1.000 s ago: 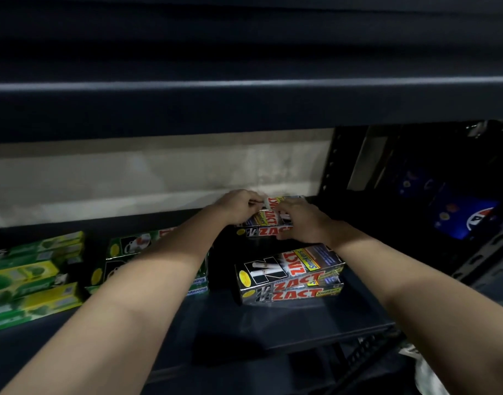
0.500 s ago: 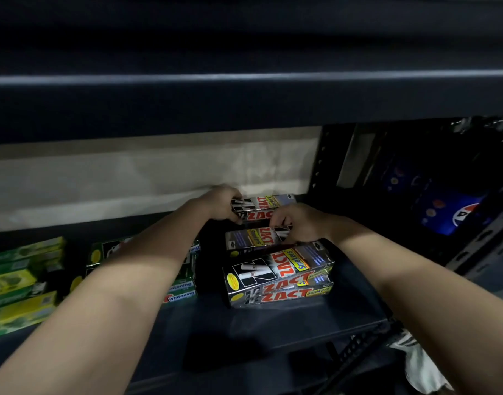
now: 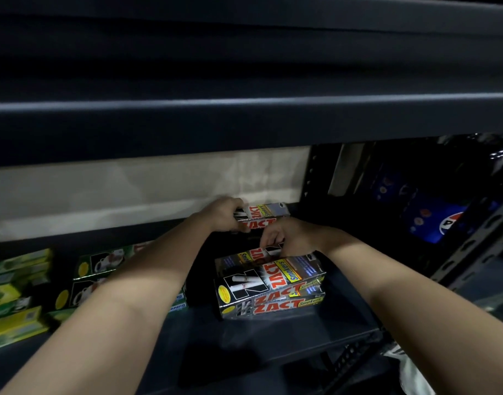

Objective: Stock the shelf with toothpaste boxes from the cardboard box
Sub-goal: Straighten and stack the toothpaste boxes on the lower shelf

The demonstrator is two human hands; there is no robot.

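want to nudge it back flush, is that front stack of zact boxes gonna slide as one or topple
The front stack of Zact boxes lies flat and low, so toppling looks unlikely. The glossy cartons probably slip over each other, and the top one already sits skewed. The smooth shelf should let them slide easily.

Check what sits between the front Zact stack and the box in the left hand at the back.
Head view: another Zact box, gripped by the right hand, lies between the front stack and the rear box held by the left hand.
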